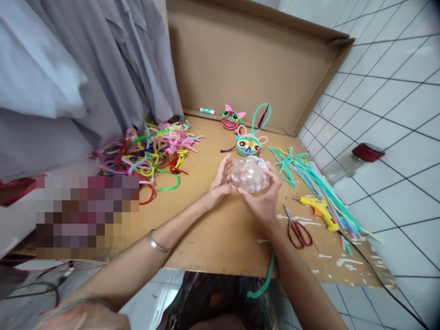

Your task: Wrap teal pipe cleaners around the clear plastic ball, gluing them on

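Tiled wall (388, 105): looked bright and cool, its lines stretched toward the right edge
Cardboard panel (247, 64): stood in soft light, shaded along its left side
Clear ball (250, 176): caught pale glints
Pixelated patch (85, 215): hid lower-left detail

Scissors (294, 224), glue gun (318, 206) and pipe cleaners (172, 142) lie on a brown tabletop (206, 238).

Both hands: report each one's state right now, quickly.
Left hand: cupped, holding the left side of a clear, round, plastic-looking ball.
Right hand: cupped, holding the same ball's right side.
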### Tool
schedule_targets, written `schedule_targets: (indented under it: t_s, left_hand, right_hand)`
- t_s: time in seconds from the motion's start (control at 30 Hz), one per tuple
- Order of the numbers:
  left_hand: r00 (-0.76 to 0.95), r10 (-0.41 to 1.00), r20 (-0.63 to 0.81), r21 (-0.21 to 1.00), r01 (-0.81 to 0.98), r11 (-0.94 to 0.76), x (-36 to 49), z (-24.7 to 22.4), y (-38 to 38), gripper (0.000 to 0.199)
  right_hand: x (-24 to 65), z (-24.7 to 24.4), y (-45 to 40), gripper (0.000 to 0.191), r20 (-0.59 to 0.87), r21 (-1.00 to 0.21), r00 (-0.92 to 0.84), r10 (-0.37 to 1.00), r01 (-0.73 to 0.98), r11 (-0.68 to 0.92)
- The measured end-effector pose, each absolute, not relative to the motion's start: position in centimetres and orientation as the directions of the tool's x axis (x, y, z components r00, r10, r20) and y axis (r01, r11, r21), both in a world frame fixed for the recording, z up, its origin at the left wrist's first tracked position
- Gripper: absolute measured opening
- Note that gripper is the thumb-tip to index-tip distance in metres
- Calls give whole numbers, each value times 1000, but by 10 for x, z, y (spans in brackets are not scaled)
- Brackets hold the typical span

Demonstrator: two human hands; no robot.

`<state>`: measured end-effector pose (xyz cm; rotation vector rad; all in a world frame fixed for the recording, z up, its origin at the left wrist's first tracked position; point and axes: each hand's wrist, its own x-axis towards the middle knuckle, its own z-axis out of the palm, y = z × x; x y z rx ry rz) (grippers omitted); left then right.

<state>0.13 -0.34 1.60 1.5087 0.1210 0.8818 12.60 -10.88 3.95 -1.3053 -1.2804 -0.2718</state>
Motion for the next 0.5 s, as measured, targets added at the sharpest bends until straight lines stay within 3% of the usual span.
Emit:
schedule_targets:
  t_s: [0.13,0.23,0.4,0.5]
  left_hand:
    - [797,525,299,921,-385,59,-4,30,0,92]
    - [792,549,269,918,-383,104,-6,36,-1,97]
    - [647,669,367,926,-327,-191,-5,37,-2,101]
    - [602,640,477,874,-251,-415,-4,35,-5,93]
  right_hand:
    - [125,34,-110,61,842,-403,210,498,857,321]
    - [119,35,-114,48,792,-414,193,579,867,277]
    - [114,39,-119,32,744,-571,281,606,739,358]
    - [117,39,-118,45,652,-738,477,590,577,349]
